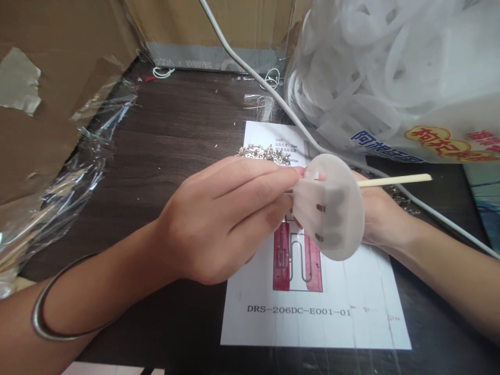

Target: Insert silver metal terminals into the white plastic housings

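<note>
My left hand [226, 216] is closed at the edge of a white, translucent plastic part [347, 224]. The part has a round disc face, a blocky section with rounded bumps and small slots. Behind the disc is my right hand [375, 208], its fingers mostly hidden. A thin wooden stick [402, 180] juts to the right from that hand, above the wrist. Small metal clips [258, 152] lie in a pile just beyond my left fingers. Under both hands is a printed sheet [320, 330] with a red-and-white diagram.
A large clear bag [375, 109] full of similar white parts stands at the back right. A white cable [250, 67] crosses from top to right. Cardboard [50, 62] and plastic-wrapped wooden sticks [50, 208] sit at the left. More metal pieces [402, 200] lie behind my right wrist.
</note>
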### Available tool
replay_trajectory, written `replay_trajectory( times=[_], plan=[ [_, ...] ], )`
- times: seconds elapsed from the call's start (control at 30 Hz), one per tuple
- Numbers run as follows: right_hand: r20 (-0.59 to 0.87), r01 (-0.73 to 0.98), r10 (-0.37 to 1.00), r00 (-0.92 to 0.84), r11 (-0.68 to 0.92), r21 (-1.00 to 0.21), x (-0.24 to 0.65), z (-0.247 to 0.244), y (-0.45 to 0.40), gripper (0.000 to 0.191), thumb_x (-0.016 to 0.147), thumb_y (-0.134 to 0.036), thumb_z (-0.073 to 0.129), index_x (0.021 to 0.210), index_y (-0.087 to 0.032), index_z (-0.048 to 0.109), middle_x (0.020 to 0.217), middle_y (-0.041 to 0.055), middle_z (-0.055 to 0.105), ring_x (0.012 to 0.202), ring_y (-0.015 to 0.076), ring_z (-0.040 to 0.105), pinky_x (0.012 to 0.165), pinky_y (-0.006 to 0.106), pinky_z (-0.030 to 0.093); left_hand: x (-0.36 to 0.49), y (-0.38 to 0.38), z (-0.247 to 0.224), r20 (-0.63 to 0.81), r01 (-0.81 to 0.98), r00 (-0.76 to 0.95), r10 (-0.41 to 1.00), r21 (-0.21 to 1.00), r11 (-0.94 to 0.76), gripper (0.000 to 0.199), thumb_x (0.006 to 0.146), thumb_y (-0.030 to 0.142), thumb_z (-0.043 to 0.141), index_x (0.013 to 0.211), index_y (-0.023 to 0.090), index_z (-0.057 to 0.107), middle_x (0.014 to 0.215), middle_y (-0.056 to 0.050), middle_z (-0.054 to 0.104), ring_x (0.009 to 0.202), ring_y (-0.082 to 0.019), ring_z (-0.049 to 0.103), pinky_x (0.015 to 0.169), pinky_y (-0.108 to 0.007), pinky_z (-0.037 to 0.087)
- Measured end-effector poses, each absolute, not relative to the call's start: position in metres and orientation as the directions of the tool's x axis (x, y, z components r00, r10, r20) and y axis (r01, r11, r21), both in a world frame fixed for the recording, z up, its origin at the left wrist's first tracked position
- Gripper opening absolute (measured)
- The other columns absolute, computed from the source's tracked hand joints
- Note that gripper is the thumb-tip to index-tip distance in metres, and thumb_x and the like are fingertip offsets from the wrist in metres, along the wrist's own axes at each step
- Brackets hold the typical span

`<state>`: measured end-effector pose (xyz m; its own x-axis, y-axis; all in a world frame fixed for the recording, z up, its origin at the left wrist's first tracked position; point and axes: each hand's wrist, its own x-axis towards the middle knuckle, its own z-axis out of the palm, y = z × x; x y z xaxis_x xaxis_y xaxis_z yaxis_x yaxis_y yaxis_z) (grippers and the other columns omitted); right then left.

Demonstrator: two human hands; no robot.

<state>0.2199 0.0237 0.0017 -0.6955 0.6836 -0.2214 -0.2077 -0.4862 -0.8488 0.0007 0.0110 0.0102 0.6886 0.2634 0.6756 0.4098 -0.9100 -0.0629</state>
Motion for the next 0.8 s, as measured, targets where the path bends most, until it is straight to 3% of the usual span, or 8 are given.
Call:
replay_trajectory(
  times=[0.17, 0.3, 0.43, 0.53, 0.8],
  plan=[
    [-0.221, -0.178, 0.681, -0.699, -0.464, -0.868, 0.2204, 0.0021, 0.0235, 0.011, 0.087, -0.019, 0.064, 0.077, -0.018, 0.060, 0.052, -0.0046, 0.060, 0.044, 0.0074, 0.056, 0.046, 0.016, 0.044, 0.0002, 0.0106, 0.0113, 0.666, 0.419, 0.695, 0.269, -0.071, -0.905, 0.015, 0.079, 0.018, 0.072, 0.092, 0.015, 0.066, 0.110, -0.007, 0.071, 0.102, -0.022, 0.069, 0.075, -0.035, 0.066],
    [-0.227, -0.159, 0.679, -0.698, -0.457, -0.875, 0.2197, 0.0054, 0.0234, 0.012, 0.087, -0.020, 0.065, 0.077, -0.019, 0.059, 0.051, -0.0056, 0.060, 0.043, 0.0066, 0.055, 0.048, 0.017, 0.045, 0.0014, 0.0103, 0.0120, 0.670, 0.413, 0.693, 0.267, -0.064, -0.908, 0.018, 0.078, 0.016, 0.073, 0.094, 0.012, 0.066, 0.110, -0.009, 0.071, 0.101, -0.022, 0.070, 0.076, -0.035, 0.066],
    [-0.238, -0.154, 0.692, -0.681, -0.454, -0.878, 0.2185, 0.0081, 0.0239, 0.014, 0.087, -0.013, 0.059, 0.074, -0.018, 0.058, 0.051, -0.0053, 0.059, 0.042, 0.0063, 0.054, 0.045, 0.016, 0.043, 0.0016, 0.0108, 0.0127, 0.678, 0.430, 0.696, 0.235, -0.132, -0.893, 0.011, 0.080, 0.015, 0.071, 0.090, 0.015, 0.066, 0.105, -0.005, 0.072, 0.098, -0.021, 0.071, 0.071, -0.034, 0.067],
    [-0.226, -0.211, 0.690, -0.688, -0.488, -0.847, 0.2187, 0.0070, 0.0242, 0.012, 0.084, -0.011, 0.063, 0.074, -0.018, 0.060, 0.052, -0.0046, 0.062, 0.045, 0.0068, 0.057, 0.046, 0.015, 0.043, 0.0025, 0.0110, 0.0125, 0.681, 0.436, 0.695, 0.229, -0.145, -0.888, 0.014, 0.079, 0.018, 0.073, 0.089, 0.011, 0.067, 0.102, -0.009, 0.073, 0.097, -0.024, 0.071, 0.076, -0.036, 0.066],
    [-0.210, -0.255, 0.674, -0.708, -0.522, -0.814, 0.2191, 0.0027, 0.0219, 0.008, 0.084, -0.011, 0.067, 0.080, -0.016, 0.062, 0.056, -0.0031, 0.065, 0.052, 0.0056, 0.061, 0.053, 0.012, 0.047, 0.0088, 0.0120, 0.0146, 0.626, 0.446, 0.663, 0.410, 0.109, -0.888, 0.006, 0.083, 0.009, 0.061, 0.088, 0.010, 0.064, 0.100, -0.011, 0.074, 0.092, -0.023, 0.071, 0.083, -0.039, 0.063]
  ],
)
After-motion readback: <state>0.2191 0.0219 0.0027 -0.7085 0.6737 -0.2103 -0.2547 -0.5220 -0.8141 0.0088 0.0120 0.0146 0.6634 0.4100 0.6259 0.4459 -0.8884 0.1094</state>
